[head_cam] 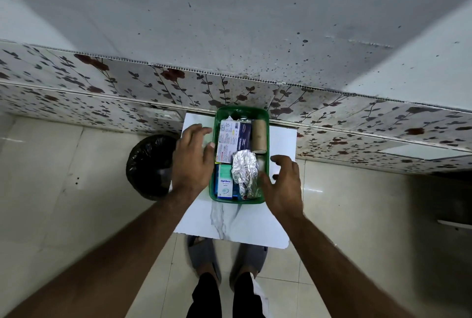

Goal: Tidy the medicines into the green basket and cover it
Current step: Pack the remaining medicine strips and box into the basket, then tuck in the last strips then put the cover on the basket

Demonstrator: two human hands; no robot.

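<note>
The green basket (267, 123) stands on a small white marble-look table (229, 223), close to the wall. Inside lie a white-and-blue dressings box (233, 138), a brown bandage roll (259, 136), crumpled foil blister strips (245, 172) and a blue-and-white Optibex box (224, 184). My left hand (191, 161) hovers at the basket's left side, fingers spread, holding nothing. At the basket's right side my right hand (283, 184) is open too, its thumb near the rim. No lid or cover is visible.
A black-lined waste bin (150, 164) stands on the floor just left of the table. A floral-patterned wall panel (153, 87) runs behind. My feet in grey slippers (204, 256) are under the table's near edge, on beige floor tiles.
</note>
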